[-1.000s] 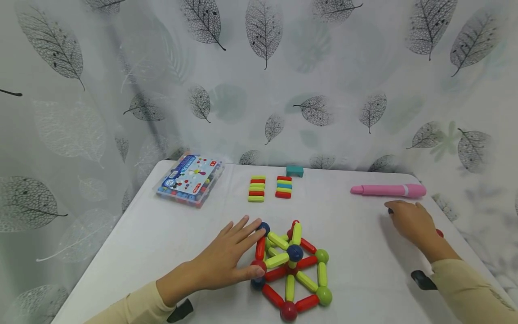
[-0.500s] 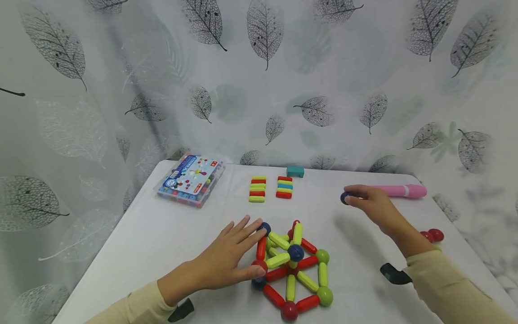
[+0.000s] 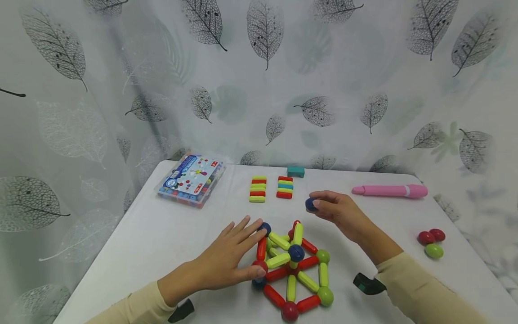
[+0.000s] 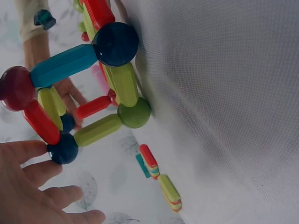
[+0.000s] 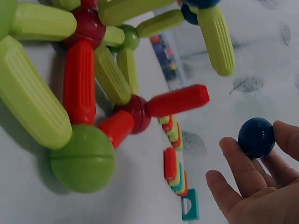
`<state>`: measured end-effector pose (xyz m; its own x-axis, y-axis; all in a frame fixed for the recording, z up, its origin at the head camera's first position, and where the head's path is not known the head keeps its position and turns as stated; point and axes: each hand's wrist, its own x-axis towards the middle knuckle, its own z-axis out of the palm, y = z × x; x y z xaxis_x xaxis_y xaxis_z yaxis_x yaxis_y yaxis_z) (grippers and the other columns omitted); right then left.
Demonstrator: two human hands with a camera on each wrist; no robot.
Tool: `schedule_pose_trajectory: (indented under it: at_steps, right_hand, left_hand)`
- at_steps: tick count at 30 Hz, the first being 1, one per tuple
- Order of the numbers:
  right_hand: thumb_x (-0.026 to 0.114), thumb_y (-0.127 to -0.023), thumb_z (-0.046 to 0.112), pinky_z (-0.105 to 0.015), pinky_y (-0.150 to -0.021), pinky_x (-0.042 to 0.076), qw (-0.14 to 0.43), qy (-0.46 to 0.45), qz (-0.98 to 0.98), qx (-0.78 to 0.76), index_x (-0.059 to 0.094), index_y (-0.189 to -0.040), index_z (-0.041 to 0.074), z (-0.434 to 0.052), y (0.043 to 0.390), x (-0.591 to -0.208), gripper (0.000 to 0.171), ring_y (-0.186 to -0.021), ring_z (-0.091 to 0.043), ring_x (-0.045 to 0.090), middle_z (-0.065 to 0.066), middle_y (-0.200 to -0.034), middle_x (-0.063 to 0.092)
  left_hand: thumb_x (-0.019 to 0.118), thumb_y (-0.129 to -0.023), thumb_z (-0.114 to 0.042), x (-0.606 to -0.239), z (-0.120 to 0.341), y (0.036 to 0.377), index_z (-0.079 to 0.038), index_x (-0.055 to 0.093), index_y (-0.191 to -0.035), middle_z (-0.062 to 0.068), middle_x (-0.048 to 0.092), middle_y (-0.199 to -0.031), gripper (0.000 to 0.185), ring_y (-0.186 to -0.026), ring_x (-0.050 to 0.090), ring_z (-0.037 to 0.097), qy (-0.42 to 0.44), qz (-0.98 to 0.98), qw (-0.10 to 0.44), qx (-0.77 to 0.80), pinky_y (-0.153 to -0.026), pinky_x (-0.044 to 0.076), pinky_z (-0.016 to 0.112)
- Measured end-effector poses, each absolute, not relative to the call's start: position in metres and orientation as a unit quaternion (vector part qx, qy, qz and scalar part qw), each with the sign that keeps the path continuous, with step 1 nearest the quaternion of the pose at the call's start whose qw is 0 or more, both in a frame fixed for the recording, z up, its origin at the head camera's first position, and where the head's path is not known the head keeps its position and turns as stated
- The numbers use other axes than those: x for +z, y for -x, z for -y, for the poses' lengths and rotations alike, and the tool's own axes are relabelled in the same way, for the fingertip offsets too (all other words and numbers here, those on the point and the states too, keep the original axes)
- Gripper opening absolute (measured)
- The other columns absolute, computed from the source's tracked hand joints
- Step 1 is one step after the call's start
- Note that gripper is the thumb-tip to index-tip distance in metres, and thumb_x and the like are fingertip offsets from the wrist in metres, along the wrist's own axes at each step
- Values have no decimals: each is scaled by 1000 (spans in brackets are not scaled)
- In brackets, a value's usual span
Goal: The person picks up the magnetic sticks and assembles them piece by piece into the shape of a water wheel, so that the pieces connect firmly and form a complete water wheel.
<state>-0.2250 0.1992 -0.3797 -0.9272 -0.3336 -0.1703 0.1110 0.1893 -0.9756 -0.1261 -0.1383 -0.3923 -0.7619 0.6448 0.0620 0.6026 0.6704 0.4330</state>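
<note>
While pinching a blue ball (image 3: 310, 204) in right hand (image 3: 340, 211) — left hand (image 3: 226, 258) flat, steadying frame (image 3: 293, 270) — poised to seat it carefully on top.

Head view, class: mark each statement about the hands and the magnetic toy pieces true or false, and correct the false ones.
1. The right hand pinches a dark blue ball. True.
2. The left hand grips the pink pen. False: it rests with spread fingers against the rod-and-ball structure; the pen lies untouched at the table's far right.
3. Three loose balls lie near the table's right edge. True.
4. The plastic box sits at the table's right. False: it sits at the far left.
</note>
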Motion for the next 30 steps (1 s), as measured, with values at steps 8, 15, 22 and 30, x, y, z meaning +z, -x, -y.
schedule_pose_trajectory:
  at_steps: [8,15,22,30]
  right_hand:
    - [63,-102,26,-44,-109,47,205,72,-753,-621,54,-140,2,-174,213,-386,46,-122,-28,63,-17,-136,57]
    - [66,-100,26,-46,-110,46,205,69,-761,-611,55,-140,1,-170,209,-389,48,-121,-27,63,-16,-136,59]
    - [68,-99,28,-49,-112,45,210,70,-765,-606,59,-136,2,-170,205,-390,46,-119,-24,62,-14,-133,61]
    - [66,-100,28,-50,-112,44,210,80,-766,-602,58,-137,2,-169,204,-389,47,-119,-23,62,-13,-132,62]
  left_hand:
    - [46,-94,-74,-393,138,127,-28,32,-161,-4,22,-170,83,-158,10,28,-342,-912,52,219,-120,18,66]
    - [46,-95,-73,-392,139,127,-26,32,-161,-3,22,-170,83,-158,12,30,-345,-911,48,221,-120,19,67]
    - [46,-95,-73,-392,139,127,-26,32,-161,-1,23,-169,83,-158,11,30,-343,-911,51,221,-120,19,67]
    - [47,-95,-71,-392,138,127,-25,33,-161,-2,22,-170,82,-157,13,32,-343,-911,51,223,-120,19,67]
